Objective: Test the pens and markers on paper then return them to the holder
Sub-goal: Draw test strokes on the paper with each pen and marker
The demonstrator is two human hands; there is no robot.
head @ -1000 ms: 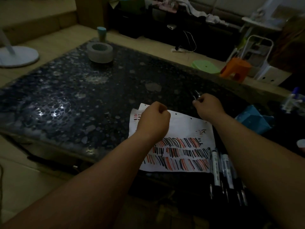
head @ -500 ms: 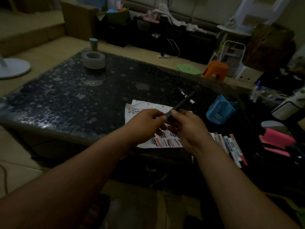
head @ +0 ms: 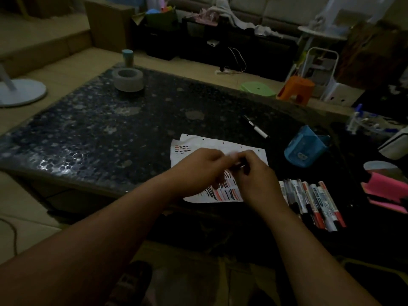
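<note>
Markers (head: 309,202) lie side by side in a tight row at the near right of the table (head: 88,129). Their long axes run near to far, and their red and black ends point toward the front edge. Just left of them, the left hand (head: 198,171) and right hand (head: 256,175) meet over the paper (head: 220,147). The fingers of both are curled and pinch a dark pen (head: 239,165) between them. Only a blurred stub of it shows, so its direction cannot be told. The striped paper sits close to the table's front edge, and the forearms cross that edge to reach it. Right of the paper, a blue holder (head: 306,149) stands tilted, with pink pads (head: 386,191) farther right. Beyond the paper, a second pen (head: 256,129) lies alone, its long axis running from far left to near right. Broad dark tabletop opens to the left and back, as far as a tape roll (head: 128,79) near the far corner. An orange stool (head: 295,89) stands on the floor past the far edge.
</note>
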